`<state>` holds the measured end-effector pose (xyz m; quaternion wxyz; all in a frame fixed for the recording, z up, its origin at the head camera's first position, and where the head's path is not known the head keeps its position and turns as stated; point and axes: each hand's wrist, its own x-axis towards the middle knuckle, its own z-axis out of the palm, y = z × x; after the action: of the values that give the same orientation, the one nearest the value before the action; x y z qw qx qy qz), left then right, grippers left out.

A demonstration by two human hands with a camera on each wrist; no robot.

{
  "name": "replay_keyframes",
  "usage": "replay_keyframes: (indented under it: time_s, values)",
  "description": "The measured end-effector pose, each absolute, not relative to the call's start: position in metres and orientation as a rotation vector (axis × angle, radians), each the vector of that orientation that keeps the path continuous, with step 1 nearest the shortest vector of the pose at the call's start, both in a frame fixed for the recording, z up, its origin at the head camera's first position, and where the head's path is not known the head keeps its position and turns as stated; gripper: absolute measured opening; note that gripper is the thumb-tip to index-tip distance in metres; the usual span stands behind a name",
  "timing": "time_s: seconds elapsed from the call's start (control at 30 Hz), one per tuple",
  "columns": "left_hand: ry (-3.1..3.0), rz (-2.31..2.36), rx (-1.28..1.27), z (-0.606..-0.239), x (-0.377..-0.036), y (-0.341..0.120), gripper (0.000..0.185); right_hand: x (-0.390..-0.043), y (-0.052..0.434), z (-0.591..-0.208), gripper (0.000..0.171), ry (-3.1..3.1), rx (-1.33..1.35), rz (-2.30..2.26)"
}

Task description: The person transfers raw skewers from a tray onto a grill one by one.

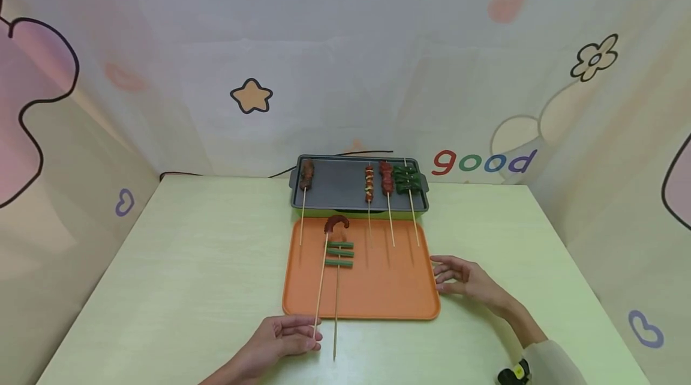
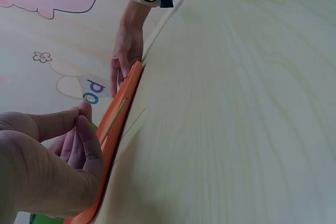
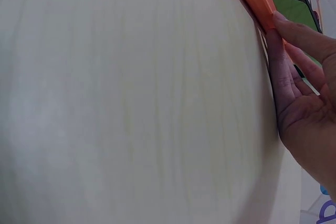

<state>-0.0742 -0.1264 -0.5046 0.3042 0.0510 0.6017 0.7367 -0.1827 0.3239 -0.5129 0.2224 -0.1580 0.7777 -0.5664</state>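
Note:
My left hand (image 1: pixel 288 337) pinches the lower end of a wooden skewer with a curled, dark reddish-brown sausage-like piece (image 1: pixel 337 223) at its top. This skewer slants over the orange tray (image 1: pixel 388 295), its curled piece near the tray's back edge. Close to its right lies a skewer of several green bean-like pieces (image 1: pixel 339 253), the stick reaching past the tray's front rim. At the tray's right edge, my right hand (image 1: pixel 466 280) grips the rim; thumb (image 3: pixel 299 32) and fingers sit around it in the right wrist view.
Behind the tray stands a grill (image 1: pixel 337 187) with a dark plate and green base. On it lie a brown meat skewer (image 1: pixel 307 175), a red-and-yellow skewer (image 1: pixel 369 184), a red meat skewer (image 1: pixel 386 178) and a green pepper skewer (image 1: pixel 407 180). Their sticks overhang the tray.

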Motion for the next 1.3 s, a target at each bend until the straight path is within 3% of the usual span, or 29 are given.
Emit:
replay_keyframes:
  time_s: [0.5,1.0,1.3]
  values:
    - [1.699,2.005,0.05,-0.478,-0.099,-0.102,0.057,-0.184,0.326,-0.513,0.065,2.143,-0.423,-1.568]
    - [1.682,2.136,-0.114,-0.434,-0.163,-0.081,0.043,-0.184,0.328,-0.515,0.065,2.142,-0.418,-1.578]
    - [1.656,2.19,-0.211,-0.433,-0.191,-0.073,0.041,-0.183,0.326,-0.516,0.065,2.144,-0.408,-1.574]
